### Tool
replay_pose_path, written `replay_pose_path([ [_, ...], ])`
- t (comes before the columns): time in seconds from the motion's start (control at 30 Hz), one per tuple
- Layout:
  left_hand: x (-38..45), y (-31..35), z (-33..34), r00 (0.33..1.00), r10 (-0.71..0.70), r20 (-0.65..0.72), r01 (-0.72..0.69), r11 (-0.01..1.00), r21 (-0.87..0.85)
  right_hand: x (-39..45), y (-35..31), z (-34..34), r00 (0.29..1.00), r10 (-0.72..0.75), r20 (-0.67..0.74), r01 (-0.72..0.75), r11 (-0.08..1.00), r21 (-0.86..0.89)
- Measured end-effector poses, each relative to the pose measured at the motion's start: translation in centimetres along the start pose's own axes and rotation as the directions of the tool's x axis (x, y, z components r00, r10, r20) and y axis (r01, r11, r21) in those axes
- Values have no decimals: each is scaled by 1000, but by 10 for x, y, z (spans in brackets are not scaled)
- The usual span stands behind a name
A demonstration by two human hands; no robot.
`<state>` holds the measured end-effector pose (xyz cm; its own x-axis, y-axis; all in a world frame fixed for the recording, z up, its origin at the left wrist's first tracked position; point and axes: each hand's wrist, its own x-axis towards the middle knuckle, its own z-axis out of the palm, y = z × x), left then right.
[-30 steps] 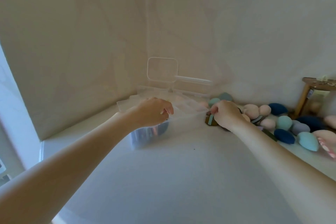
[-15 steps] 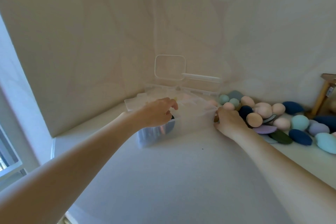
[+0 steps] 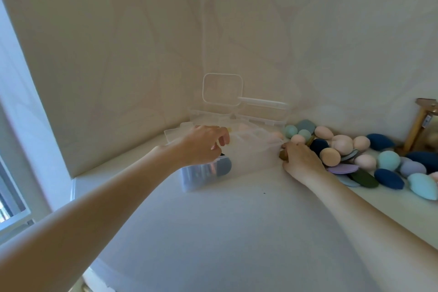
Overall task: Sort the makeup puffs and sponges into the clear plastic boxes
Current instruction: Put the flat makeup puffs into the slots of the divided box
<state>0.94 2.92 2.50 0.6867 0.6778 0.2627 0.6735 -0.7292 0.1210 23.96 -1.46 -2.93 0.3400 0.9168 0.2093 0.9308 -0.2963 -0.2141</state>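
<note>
Right grip [image 3: 299, 158] curls on a brown puff [image 3: 283, 154] beside the clear box [image 3: 248, 149]; left grip [image 3: 203, 147], loosely curled and empty, hovers over it; puffs likely soft, light, best pinched edgewise.

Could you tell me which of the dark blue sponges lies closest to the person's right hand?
The dark blue sponge just beyond the right hand, wedged among pink sponges. The other dark blue ones lie farther right.

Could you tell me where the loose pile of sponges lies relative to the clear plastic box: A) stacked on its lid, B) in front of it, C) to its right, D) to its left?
C: the pile of sponges spreads along the wall to the right of the clear plastic box.
</note>
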Motion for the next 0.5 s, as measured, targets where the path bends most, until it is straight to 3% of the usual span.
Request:
replay_pose_path([
  [0.3,-2,0,3,997,-29,74,23,997,78,9,1,4,995,2,103,4,999,-54],
  [0.5,1,2,6,989,-83,123,74,994,75,10,-1,6,995,50,85,-50,999,-4],
])
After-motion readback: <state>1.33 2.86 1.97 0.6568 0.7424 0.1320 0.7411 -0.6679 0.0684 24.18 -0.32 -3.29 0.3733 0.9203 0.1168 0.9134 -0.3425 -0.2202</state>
